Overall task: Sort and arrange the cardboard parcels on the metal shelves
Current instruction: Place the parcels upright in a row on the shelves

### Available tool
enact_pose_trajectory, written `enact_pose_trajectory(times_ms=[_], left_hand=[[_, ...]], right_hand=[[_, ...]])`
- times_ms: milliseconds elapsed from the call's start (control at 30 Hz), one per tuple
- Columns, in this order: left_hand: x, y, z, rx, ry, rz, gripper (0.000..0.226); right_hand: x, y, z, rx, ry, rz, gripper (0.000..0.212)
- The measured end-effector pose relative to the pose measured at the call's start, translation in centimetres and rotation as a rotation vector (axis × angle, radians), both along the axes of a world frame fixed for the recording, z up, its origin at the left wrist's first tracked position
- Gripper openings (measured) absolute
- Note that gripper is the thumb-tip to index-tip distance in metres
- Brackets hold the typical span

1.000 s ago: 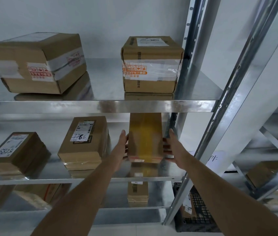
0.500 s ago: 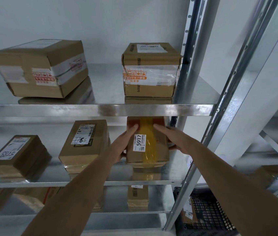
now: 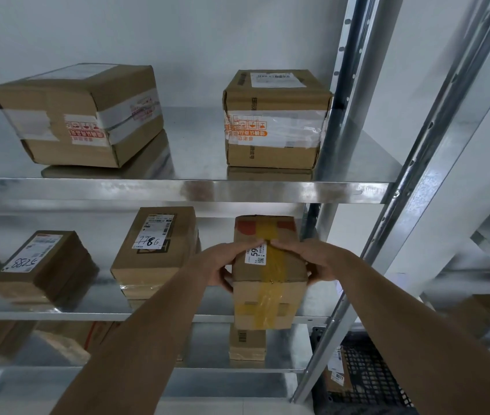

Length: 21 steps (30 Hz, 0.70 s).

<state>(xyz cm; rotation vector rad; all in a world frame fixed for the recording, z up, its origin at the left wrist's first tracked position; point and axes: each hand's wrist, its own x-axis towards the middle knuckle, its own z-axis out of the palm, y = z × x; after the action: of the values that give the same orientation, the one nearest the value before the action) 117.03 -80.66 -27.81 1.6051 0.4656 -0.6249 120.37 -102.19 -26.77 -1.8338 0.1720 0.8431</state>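
A brown cardboard parcel (image 3: 269,298) with yellow tape and a white label sits at the right end of the middle metal shelf (image 3: 93,316), its front overhanging the edge. My left hand (image 3: 227,265) grips its left side, fingers lying across the top over the label. My right hand (image 3: 309,262) grips its right side, fingers on top meeting the left hand's at the tape.
Two larger taped boxes (image 3: 84,115) (image 3: 273,121) stand on the upper shelf. Parcels marked 7786 (image 3: 153,250) and 5088 (image 3: 43,265) sit left on the middle shelf. More parcels lie on the bottom shelf. A black crate (image 3: 366,378) stands right of the shelf post (image 3: 387,211).
The parcel was turned from standing on end to lying with its label up. Both hands shifted from its sides to over its top, and it now sits nearer the shelf's front edge.
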Motion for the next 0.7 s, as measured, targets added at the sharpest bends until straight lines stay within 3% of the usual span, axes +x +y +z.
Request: enact_pose_trajectory(times_ms=[100, 167, 467, 567, 700], left_hand=[[0.3, 0.4, -0.4, -0.027, 0.018, -0.004, 0.062], [0.5, 0.6, -0.6, -0.047, 0.029, -0.015, 0.066], [1.6, 1.0, -0.9, -0.053, 0.041, -0.020, 0.062], [2.0, 1.2, -1.1, -0.044, 0.044, -0.025, 0.073], [2.1, 1.1, -1.0, -0.029, 0.037, -0.023, 0.065]], right_hand=[[0.4, 0.0, -0.2, 0.008, 0.020, 0.003, 0.085], [0.6, 0.0, -0.4, 0.020, 0.024, -0.004, 0.086], [1.2, 0.3, -0.7, 0.001, 0.005, -0.011, 0.056], [1.6, 0.5, -0.9, -0.020, -0.013, -0.001, 0.059], [2.1, 0.5, -1.1, -0.028, -0.022, 0.006, 0.063]])
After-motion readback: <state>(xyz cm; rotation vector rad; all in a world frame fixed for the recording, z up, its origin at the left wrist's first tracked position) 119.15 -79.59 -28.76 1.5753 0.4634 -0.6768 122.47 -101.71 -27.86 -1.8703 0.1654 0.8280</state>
